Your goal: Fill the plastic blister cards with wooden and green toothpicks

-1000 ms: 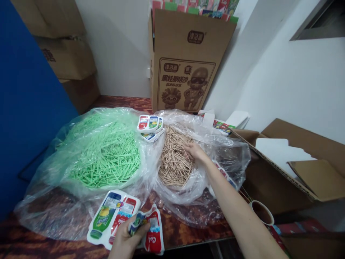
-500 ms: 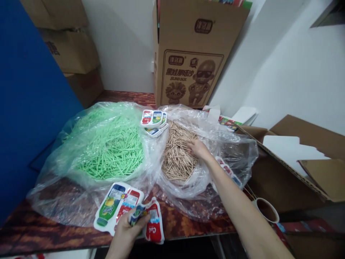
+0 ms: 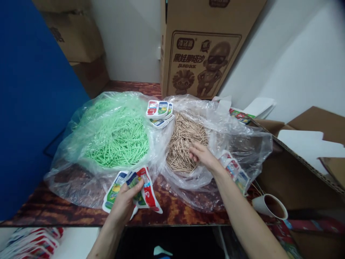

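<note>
My left hand is closed around a flat printed packet with a red cola side and a green-and-blue side. Under it lies another packet with a lemon-drink print, on the front of the table. My right hand is over the right part of a heap of thin brown sticks, its fingers curled together; what they pinch, if anything, is too small to make out. The sticks lie in an opened clear plastic bag. To the left, thin green sticks fill another clear bag.
Stacked printed packets lie between the bags, and more packets at the right. A paper cup of dark liquid stands by an open carton. Behind rises a tall cardboard box; a blue panel borders the left.
The view has shifted. My left hand has brought its packet upward, over the packet on the table. My right hand's fingers, earlier reaching into the brown sticks, are now drawn in closer together.
</note>
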Demonstrator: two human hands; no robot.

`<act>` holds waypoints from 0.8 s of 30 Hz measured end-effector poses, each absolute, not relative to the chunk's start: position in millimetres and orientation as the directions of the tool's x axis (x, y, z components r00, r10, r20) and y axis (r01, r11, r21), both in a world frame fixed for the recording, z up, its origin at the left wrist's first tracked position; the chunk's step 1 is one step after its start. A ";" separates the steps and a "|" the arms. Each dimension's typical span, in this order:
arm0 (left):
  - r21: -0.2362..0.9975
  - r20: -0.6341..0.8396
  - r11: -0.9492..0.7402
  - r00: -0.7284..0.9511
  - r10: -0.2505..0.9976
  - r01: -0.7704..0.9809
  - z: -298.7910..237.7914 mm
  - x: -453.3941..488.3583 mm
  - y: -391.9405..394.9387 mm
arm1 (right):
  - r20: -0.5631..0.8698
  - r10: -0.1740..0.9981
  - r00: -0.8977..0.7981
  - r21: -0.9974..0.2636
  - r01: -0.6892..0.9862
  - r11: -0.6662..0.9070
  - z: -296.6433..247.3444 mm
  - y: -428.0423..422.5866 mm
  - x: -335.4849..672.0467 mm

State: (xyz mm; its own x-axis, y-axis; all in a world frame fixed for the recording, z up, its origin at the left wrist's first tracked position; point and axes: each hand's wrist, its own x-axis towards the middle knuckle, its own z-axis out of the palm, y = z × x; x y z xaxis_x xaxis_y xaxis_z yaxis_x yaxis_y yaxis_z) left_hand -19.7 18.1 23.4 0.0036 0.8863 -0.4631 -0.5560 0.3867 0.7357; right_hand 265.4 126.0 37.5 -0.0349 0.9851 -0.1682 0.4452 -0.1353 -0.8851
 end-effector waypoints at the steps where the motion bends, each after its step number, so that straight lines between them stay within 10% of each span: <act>1: 0.740 -0.438 0.391 0.049 0.897 -0.547 24.8 -14.2 23.6 | -0.195 0.978 -0.067 -0.904 0.399 -0.153 36.8 122.0 263.2; 10: 0.979 -0.017 0.081 0.320 0.947 -0.188 39.3 35.5 62.8 | -0.293 0.841 -0.455 -0.953 0.065 -0.296 1.9 59.0 215.7; 15: 0.945 -0.217 0.307 0.485 0.847 -0.111 28.9 40.4 48.6 | -0.287 0.848 -0.445 -0.934 -0.069 -0.352 -13.4 33.8 193.5; 24: 0.764 -0.419 0.356 0.006 0.908 -0.538 19.4 -27.4 27.5 | -0.070 0.963 -0.262 -0.997 0.061 -0.056 -30.5 0.6 163.9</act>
